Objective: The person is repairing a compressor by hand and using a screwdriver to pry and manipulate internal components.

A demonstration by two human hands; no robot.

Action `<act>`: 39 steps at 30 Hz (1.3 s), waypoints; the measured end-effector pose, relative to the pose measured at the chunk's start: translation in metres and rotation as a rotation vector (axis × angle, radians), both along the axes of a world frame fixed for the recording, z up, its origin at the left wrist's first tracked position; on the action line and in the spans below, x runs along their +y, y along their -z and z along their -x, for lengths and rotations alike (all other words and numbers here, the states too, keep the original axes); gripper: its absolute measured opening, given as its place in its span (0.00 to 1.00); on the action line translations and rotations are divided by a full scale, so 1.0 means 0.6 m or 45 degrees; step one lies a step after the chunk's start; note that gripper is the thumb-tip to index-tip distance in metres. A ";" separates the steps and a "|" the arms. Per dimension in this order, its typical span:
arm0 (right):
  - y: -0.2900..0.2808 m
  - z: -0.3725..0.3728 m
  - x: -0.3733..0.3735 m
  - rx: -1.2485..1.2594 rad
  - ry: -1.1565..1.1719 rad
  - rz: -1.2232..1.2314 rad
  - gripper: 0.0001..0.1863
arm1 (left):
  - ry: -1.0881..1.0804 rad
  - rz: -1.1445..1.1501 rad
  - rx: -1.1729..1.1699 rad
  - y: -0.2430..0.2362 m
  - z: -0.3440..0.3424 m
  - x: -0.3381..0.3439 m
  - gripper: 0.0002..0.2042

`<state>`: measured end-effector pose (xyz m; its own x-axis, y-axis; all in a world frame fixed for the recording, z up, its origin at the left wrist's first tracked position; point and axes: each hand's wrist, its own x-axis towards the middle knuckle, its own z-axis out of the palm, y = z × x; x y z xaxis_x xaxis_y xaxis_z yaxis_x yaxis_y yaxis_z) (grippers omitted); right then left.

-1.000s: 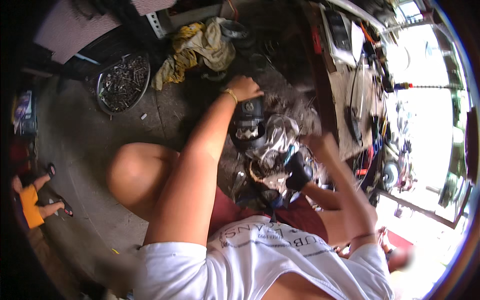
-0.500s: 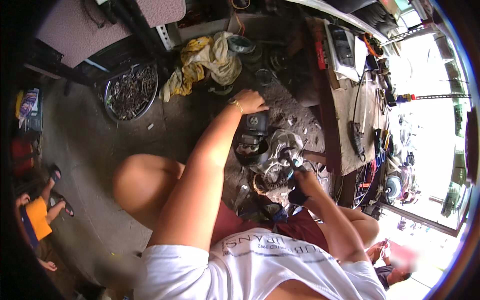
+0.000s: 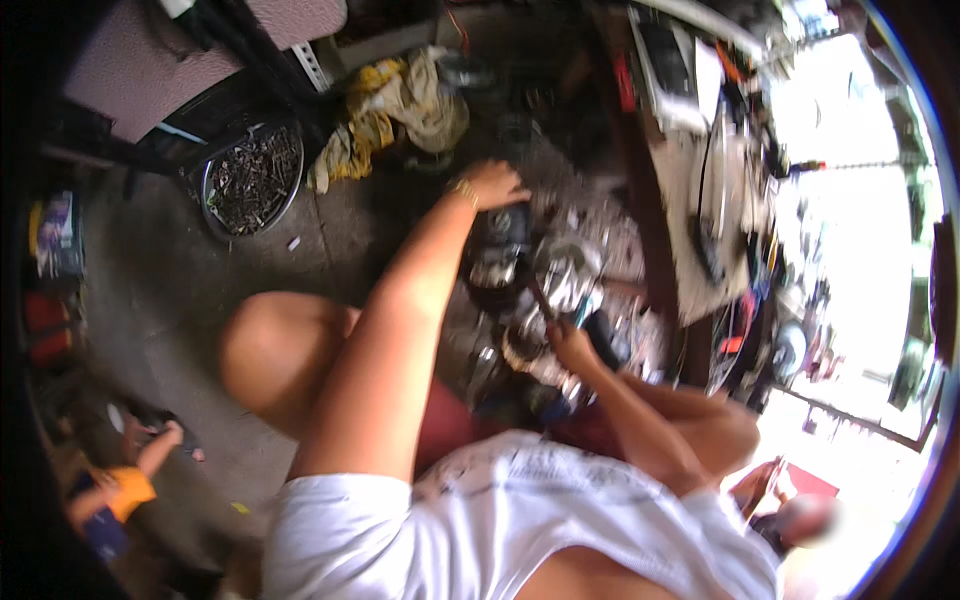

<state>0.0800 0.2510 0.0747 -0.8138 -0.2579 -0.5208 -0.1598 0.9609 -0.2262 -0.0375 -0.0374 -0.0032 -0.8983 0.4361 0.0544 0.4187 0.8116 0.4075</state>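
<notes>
My left hand [image 3: 492,185], with a bracelet at the wrist, grips the far end of a black machine part [image 3: 505,228] on the floor. Its lower end has a pale metal section [image 3: 492,268]. My right hand [image 3: 570,345] is closed on a dark long-handled tool [image 3: 543,302], whose upper end lies beside the machine; its head is blurred. A crumpled pale cloth or bag [image 3: 570,265] is right of the machine, above some blurred, ring-like parts [image 3: 520,350]. A black shape [image 3: 610,340], possibly my foot, is right of my right hand.
A metal basin of small parts [image 3: 250,180] and yellowish cloths [image 3: 400,115] lie beyond. A cluttered wooden bench [image 3: 690,240] stands at right, a pink-topped piece [image 3: 150,70] at upper left. People [image 3: 130,485] [image 3: 770,500] are at lower left and lower right.
My right hand has moved inward and up-left with the dark tool, bringing it beside the machine. My left hand stays on the machine. The person at lower left has shifted.
</notes>
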 end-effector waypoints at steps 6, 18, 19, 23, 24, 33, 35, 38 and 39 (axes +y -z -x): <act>-0.097 0.073 -0.016 -0.128 -0.154 0.092 0.21 | -0.272 -0.048 -0.198 -0.036 0.044 -0.047 0.24; -0.017 0.054 0.041 -0.087 0.519 0.398 0.18 | -0.586 -0.007 -0.157 -0.030 0.032 0.039 0.21; -0.038 0.068 0.033 -0.013 0.285 0.273 0.19 | -0.582 -0.015 -0.162 -0.029 0.030 0.032 0.21; -0.075 0.099 0.033 -0.137 0.034 0.162 0.19 | -0.482 0.020 -0.139 -0.032 0.014 0.018 0.20; -0.057 0.087 0.042 -0.129 0.069 0.158 0.19 | -0.444 0.045 -0.124 -0.035 0.012 0.017 0.20; 0.158 -0.076 0.058 0.350 0.642 0.813 0.12 | -0.416 -0.005 -0.116 -0.040 0.016 0.031 0.20; 0.111 -0.044 0.021 0.401 0.654 0.935 0.11 | -0.424 0.010 -0.163 -0.035 0.010 0.036 0.20; -0.068 0.086 -0.014 0.359 0.576 1.308 0.09 | -0.391 -0.021 -0.076 -0.018 0.015 0.038 0.21; -0.155 0.145 -0.026 0.418 0.477 1.280 0.09 | -0.414 0.001 -0.065 -0.016 0.014 0.025 0.20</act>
<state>-0.0067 0.2352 0.1679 -0.9878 -0.1505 0.0405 -0.0937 0.3654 -0.9261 -0.0457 -0.0221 0.0064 -0.9921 0.1257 0.0059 0.1165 0.8997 0.4207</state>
